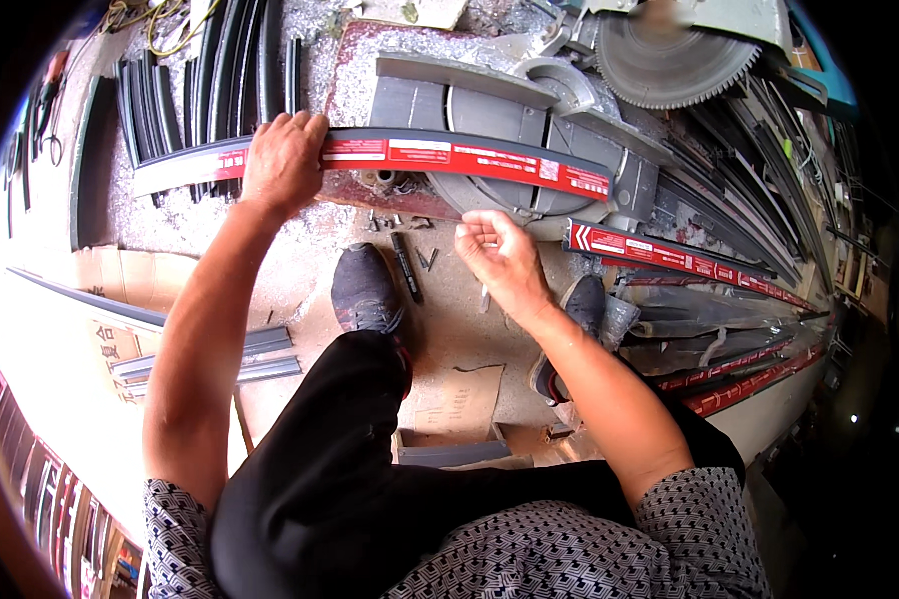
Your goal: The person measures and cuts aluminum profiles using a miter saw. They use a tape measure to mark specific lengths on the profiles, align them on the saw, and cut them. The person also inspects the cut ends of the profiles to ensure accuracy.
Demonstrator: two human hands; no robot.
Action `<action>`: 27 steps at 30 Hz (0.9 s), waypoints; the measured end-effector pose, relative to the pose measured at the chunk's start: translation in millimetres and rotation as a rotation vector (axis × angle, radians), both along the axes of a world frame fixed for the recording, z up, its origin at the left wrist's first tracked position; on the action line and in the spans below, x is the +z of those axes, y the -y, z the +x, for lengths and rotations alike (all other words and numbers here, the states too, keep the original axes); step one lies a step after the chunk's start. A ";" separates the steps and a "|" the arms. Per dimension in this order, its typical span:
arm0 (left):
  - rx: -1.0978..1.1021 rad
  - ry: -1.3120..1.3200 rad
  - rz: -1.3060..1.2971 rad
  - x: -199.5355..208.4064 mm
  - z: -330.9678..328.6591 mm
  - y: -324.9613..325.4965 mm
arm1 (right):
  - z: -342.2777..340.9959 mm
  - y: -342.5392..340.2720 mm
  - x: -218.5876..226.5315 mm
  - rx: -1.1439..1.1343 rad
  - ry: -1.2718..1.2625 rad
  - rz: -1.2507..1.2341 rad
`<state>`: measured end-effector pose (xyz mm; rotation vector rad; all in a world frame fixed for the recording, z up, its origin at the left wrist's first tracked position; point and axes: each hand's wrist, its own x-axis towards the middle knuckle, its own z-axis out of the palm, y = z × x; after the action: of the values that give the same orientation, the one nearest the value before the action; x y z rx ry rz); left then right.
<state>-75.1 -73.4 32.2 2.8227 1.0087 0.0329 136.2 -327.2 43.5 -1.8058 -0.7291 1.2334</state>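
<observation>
My left hand (285, 165) is closed around a long grey profile strip (469, 160) with red and white printed film along its side. The strip lies crosswise in front of a mitre saw (499, 110), its right part over the grey saw base. Lower and to the right, my right hand (504, 258) is apart from the strip, its fingers curled in. Whether something small sits in those fingers is hidden. The toothed round blade (669, 60) stands above the base at the upper right.
Dark cut profiles (235, 70) stand in a row at the upper left. More red-filmed profiles (689, 262) lie at right. A black marker (407, 267) and small screws (395, 222) lie on the floor between my shoes (365, 290). Cardboard (135, 275) and short grey pieces (260, 344) are at left.
</observation>
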 end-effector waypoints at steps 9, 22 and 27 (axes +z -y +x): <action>-0.001 -0.037 -0.221 43.8 35.1 69.6 | 6.0 -13.8 22.8 -0.647 -0.935 0.204; -0.150 0.059 -0.306 64.0 52.2 113.3 | 79.3 34.5 16.4 -0.992 -0.869 0.319; -0.163 0.100 -0.244 71.5 48.0 110.1 | 138.3 73.1 9.9 -1.002 -0.807 0.382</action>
<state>-27.1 -183.5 103.7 2.6405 0.7061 0.0308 274.5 -400.4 53.4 -0.9514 0.3697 0.8881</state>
